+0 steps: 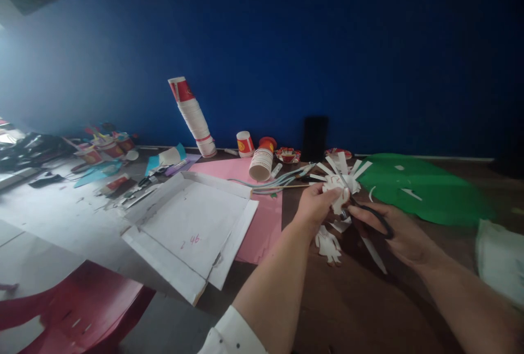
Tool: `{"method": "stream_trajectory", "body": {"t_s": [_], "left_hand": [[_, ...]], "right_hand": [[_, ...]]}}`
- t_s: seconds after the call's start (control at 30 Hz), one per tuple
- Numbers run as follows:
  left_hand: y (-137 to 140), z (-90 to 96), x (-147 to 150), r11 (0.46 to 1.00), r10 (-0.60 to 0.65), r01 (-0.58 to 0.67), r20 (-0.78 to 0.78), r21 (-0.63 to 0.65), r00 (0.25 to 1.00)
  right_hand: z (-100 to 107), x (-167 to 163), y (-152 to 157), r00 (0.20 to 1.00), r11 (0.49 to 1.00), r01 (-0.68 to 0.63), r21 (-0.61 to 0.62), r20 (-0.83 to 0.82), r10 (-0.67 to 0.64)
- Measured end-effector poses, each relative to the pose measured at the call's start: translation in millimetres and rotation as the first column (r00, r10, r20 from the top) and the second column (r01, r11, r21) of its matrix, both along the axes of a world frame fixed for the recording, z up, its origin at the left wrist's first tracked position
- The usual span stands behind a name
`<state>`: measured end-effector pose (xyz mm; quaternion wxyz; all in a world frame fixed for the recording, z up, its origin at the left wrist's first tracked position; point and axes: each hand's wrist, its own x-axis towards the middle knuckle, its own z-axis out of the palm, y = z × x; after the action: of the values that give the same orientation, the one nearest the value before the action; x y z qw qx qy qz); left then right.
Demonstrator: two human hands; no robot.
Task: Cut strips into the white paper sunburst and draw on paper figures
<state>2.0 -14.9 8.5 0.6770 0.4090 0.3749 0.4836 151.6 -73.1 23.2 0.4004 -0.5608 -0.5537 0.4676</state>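
Observation:
My left hand (314, 206) is closed on a white paper cutout (336, 186) with reddish marks on it. Black-handled scissors (379, 218) are gripped in my right hand (403, 234), their blades up against the cutout. Just behind it, a paper cup cut into white strips (344, 165) fans out; whether my fingers also touch it I cannot tell. On the brown table below my hands lies another white paper cutout (328, 246), along with a pointed white scrap (374, 255).
A shallow white cardboard tray (192, 223) and pink paper (264, 231) lie to the left. Behind stand a leaning stack of paper cups (192, 116) and a dark phone (315, 138). Green paper (434, 190) is at right. A red chair (90, 305) is at lower left.

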Motion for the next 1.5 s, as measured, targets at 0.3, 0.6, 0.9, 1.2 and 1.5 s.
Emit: {"method": "stream_trajectory", "body": {"t_s": [0.3, 0.6, 0.9, 1.2, 1.5], "left_hand": [[-3, 5.2, -1, 0.997, -0.073, 0.073, -0.03, -0.009, 0.997], [-6, 7.7, 0, 0.998, -0.064, 0.066, -0.066, 0.018, 0.996], [-2, 3.2, 0, 0.998, 0.01, -0.008, -0.027, 0.068, 1.0], [-4, 7.0, -1, 0.996, -0.016, 0.017, -0.022, 0.085, 1.0], [-3, 7.2, -2, 0.997, -0.026, 0.028, -0.034, 0.065, 0.999]], "right_hand": [[-8, 3, 2, 0.999, 0.999, -0.024, 0.028, -0.046, 0.025], [-14, 7, 3, 0.985, 0.998, -0.068, 0.017, -0.158, 0.07], [-11, 3, 1, 0.975, 0.999, -0.037, -0.027, -0.218, 0.031], [-8, 4, 1, 0.986, 0.999, -0.035, -0.024, -0.163, 0.03], [-13, 9, 3, 0.996, 0.999, -0.039, 0.038, -0.075, 0.042]]}}
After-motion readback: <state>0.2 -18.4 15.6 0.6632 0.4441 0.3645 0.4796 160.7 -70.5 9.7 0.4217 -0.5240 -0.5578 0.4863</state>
